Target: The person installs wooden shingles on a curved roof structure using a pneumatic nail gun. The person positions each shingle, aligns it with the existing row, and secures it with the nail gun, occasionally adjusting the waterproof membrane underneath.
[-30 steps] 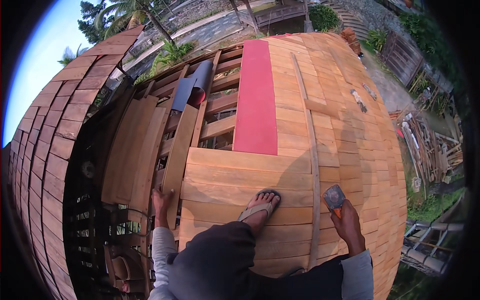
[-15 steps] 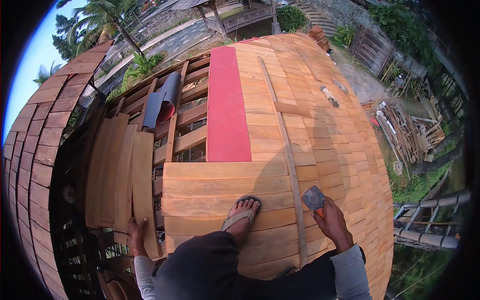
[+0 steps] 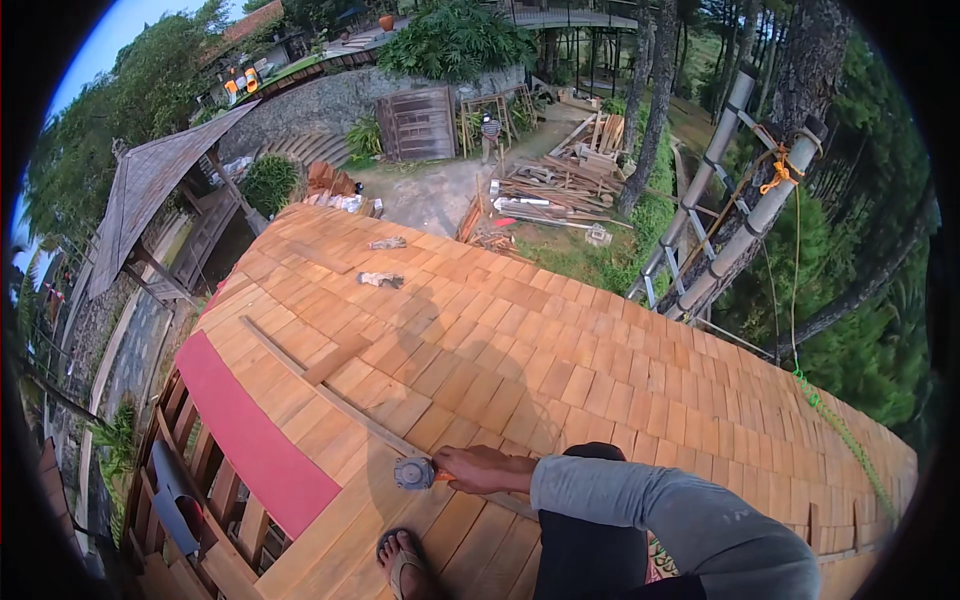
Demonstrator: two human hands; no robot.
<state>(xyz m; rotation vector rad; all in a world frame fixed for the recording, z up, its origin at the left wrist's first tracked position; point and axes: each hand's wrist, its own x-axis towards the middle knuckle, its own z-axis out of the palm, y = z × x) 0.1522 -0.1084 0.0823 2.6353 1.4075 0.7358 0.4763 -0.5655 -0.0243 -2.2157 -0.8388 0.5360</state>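
our right hand [image 3: 485, 469] grasps a grey-and-orange tool [image 3: 413, 473] right of the red sheet [image 3: 255, 435], where our sandaled foot [image 3: 406, 563] also rests.

So the wooden shingles [image 3: 570, 350] stretch from the middle across to the right, and the open rafters [image 3: 252, 530] sit down at the lower left. Between them runs the underlay strip [image 3: 255, 430], with a sheet roll [image 3: 178, 505] lying on the rafters left of it. A long batten [image 3: 340, 395] lies across the shingles, a short board [image 3: 335, 357] just beside it. Right hand [image 3: 475, 468] is near the batten's near end with a hand tool [image 3: 412, 473] — sandalled foot [image 3: 402, 562] below. Two gloves [image 3: 380, 279] lie farther up. Past the roof: shelter [image 3: 180, 200] left, wood pile [image 3: 570, 185] ahead, ladder [image 3: 750, 225] right — tree trunk [image 3: 810, 65] behind it.
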